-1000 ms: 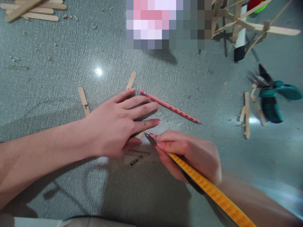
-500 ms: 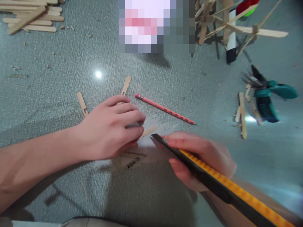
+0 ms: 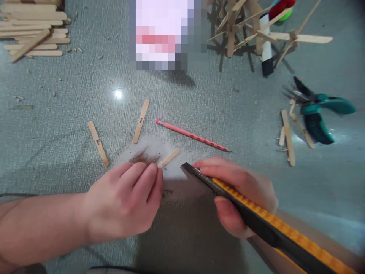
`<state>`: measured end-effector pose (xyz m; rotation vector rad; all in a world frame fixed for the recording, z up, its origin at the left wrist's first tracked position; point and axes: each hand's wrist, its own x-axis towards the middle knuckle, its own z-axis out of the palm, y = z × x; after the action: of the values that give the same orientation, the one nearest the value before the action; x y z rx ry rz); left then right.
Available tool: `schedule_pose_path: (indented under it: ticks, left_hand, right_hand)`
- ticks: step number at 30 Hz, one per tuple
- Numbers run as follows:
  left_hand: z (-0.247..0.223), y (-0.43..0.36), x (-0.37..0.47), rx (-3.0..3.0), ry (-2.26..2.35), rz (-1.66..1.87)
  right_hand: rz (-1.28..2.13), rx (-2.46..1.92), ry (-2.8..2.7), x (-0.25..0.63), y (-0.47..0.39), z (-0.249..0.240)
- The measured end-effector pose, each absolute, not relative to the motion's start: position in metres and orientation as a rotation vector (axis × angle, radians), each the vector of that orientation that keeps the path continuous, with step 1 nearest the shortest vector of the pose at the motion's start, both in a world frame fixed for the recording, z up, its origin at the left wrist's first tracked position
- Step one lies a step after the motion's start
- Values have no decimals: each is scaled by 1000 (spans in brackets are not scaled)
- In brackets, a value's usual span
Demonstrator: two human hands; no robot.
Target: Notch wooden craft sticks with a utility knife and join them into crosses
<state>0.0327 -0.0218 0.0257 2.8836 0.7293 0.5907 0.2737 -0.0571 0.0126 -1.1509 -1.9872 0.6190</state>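
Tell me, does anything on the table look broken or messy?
Yes. Left of the pencil, one stick is missing a bite from its side, and a second stick has a hole in its middle. They look cut, not snapped. Wood crumbs lie scattered near the stick pile.

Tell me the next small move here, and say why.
I'd probably press the held wooden stick flat with the left hand before the knife meets it: the fingers only pinch it, one end sticks out free, and the right hand holds the knife with its blade bared close by.
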Motion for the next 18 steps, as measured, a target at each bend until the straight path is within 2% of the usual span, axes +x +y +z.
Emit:
schedule_pose_path:
  ticks: [18]
  left_hand:
    - [25, -24, 37, 3051, 582, 596]
  right_hand:
    - [447, -1155, -2118, 258, -58, 21]
